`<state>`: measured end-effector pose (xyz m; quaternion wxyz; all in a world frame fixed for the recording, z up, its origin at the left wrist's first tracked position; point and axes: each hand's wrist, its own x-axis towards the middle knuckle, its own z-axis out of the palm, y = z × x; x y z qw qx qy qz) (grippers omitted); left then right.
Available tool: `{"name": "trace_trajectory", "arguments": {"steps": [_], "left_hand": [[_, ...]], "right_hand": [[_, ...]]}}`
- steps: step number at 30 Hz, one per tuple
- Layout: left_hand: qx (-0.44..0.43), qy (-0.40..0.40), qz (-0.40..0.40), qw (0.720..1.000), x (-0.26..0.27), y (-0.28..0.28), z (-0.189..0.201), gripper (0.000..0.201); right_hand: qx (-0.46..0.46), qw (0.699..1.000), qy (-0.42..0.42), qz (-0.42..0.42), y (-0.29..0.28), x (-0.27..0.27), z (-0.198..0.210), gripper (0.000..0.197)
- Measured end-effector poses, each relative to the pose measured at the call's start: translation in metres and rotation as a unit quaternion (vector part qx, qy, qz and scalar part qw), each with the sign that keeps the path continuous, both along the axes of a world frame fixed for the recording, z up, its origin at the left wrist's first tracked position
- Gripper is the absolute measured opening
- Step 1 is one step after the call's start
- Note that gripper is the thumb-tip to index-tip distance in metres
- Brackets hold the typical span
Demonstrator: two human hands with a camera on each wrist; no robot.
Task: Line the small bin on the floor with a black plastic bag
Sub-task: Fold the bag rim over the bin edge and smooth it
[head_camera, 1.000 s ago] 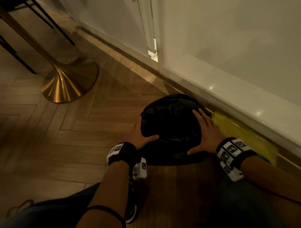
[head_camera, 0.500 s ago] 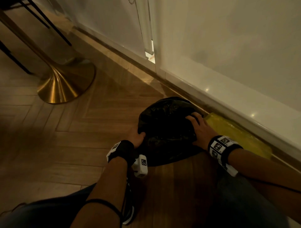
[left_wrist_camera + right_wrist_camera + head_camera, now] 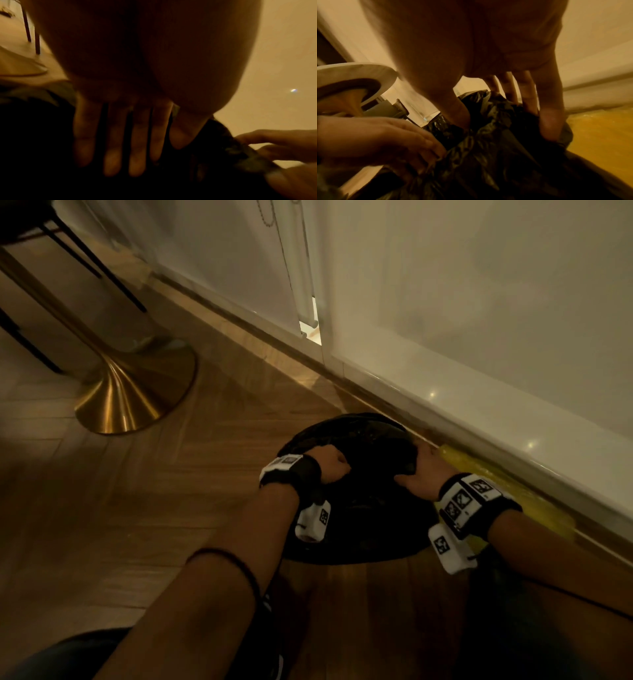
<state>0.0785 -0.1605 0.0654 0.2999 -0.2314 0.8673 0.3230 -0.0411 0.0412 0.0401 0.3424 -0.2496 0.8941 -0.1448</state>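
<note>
A crumpled black plastic bag point(image 3: 373, 446) covers the small bin on the wooden floor by the wall; the bin's own surface is hidden beneath it. My left hand point(image 3: 337, 465) is at the bag's left top, its straight fingers point(image 3: 135, 155) pushed down into the dark plastic. At the right top, my right hand point(image 3: 416, 465) holds the bag. Its thumb point(image 3: 458, 116) digs into the folds on one side and its fingers point(image 3: 549, 121) lie on the other, with bunched plastic point(image 3: 496, 115) between them.
A gold pedestal table base point(image 3: 130, 398) stands to the left, with black chair legs point(image 3: 102, 272) behind it. A yellow sheet point(image 3: 496, 484) lies along the white skirting point(image 3: 479, 412) right of the bin. Bare wooden floor lies in front.
Both hands have moved from lying flat against the bag's sides up to its top. The left fingers now push into it and the right hand has closed on plastic.
</note>
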Motion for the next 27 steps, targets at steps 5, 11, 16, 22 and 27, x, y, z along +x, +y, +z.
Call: {"name": "trace_trajectory", "arguments": {"steps": [5, 11, 16, 22, 27], "left_hand": [[0.044, -0.149, 0.011, 0.988, -0.038, -0.025, -0.061, 0.063], [-0.041, -0.188, 0.02, 0.981, -0.074, -0.076, -0.207, 0.076], [-0.084, -0.183, -0.033, 0.979, -0.09, -0.073, -0.185, 0.08], [-0.026, -0.207, -0.06, 0.976, -0.088, -0.068, -0.15, 0.073], [0.013, -0.185, -0.089, 0.979, -0.055, -0.021, 0.025, 0.032]], "right_hand": [[-0.029, 0.999, -0.039, -0.006, 0.003, 0.005, -0.014, 0.095], [-0.078, 0.994, -0.078, -0.022, 0.008, 0.004, -0.022, 0.091], [-0.092, 0.988, -0.116, -0.039, 0.013, 0.006, -0.017, 0.091], [-0.094, 0.985, -0.13, -0.056, 0.012, 0.009, -0.005, 0.086], [-0.068, 0.985, -0.053, -0.151, 0.014, 0.007, -0.003, 0.063]]}}
